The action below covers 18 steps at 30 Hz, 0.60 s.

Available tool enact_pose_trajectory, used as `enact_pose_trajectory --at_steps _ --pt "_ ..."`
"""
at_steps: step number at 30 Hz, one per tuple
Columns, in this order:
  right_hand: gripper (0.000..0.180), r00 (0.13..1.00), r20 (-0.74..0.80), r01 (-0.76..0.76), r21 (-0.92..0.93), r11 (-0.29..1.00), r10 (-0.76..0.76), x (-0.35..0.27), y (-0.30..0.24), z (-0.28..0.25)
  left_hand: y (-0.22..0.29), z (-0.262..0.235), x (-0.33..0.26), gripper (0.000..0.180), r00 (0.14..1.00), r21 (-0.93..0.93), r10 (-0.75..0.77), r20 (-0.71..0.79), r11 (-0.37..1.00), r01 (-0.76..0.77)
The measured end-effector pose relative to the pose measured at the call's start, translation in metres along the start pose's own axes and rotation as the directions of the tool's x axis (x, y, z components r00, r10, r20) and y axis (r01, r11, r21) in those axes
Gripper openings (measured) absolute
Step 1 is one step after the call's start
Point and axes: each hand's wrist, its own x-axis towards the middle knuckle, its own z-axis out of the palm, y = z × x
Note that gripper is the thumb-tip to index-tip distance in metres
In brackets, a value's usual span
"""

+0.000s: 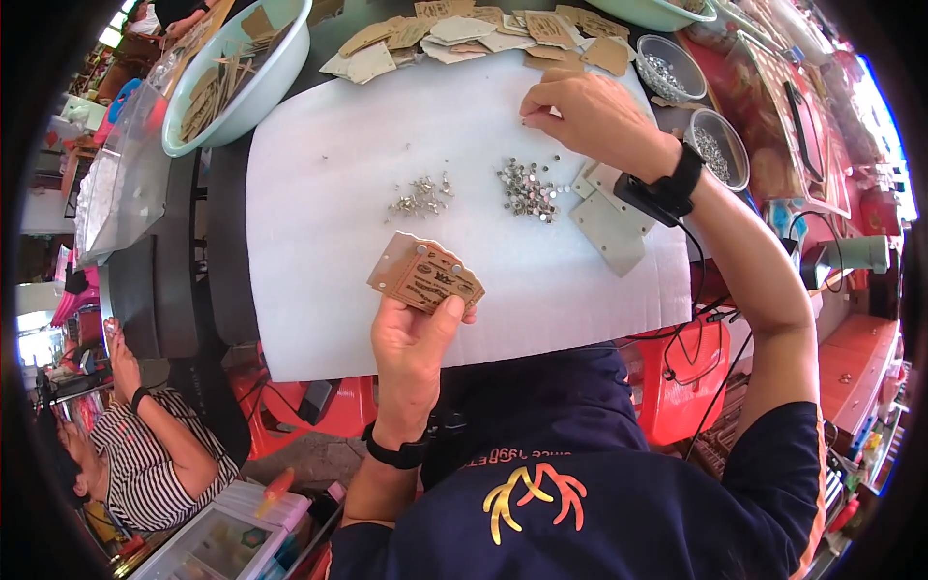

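Observation:
My left hand (411, 353) grips a brown printed patch (425, 274) with a wavy edge, its thumb on the front face. Small round metal studs and holes show on that patch. Over the far right of the white sheet (329, 261), my right hand (599, 114) is closed in a pinch; a tiny dark speck shows at its fingertips, too small to name. Below that hand lies a heap of small silvery caps (530, 190). A looser heap of small metal rivets (420, 197) sits to its left. Pale patches with holes (611, 232) overlap beside the caps, under my right wrist.
Many brown and pale patches (459, 34) are piled along the far edge. Two clear tubs (670, 66) of small metal parts stand at the far right. A pale green basin (208, 121) holds brown strips at far left. Another person in stripes (169, 454) sits at left.

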Motion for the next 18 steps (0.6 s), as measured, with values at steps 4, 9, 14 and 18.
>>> enact_pose_trajectory --at_steps 4,9,14,18 --pt "0.012 0.997 0.071 0.009 -0.047 0.999 -0.006 0.009 0.003 0.010 0.000 0.001 0.000 0.043 1.000 0.003 0.000 0.008 1.000 0.000" --pt "0.011 0.993 0.114 -0.023 -0.063 0.998 0.030 0.011 0.003 0.011 0.004 0.002 0.002 0.041 1.000 0.023 -0.016 0.001 1.000 0.016" --pt "0.013 0.984 0.166 -0.055 -0.045 0.997 0.062 0.007 0.003 0.003 0.006 0.002 0.004 0.040 1.000 0.024 -0.006 0.005 1.000 0.006" --pt "0.013 0.982 0.170 -0.067 -0.081 0.994 0.080 0.005 0.004 0.001 0.003 0.002 0.005 0.039 1.000 0.014 -0.009 0.012 1.000 0.009"
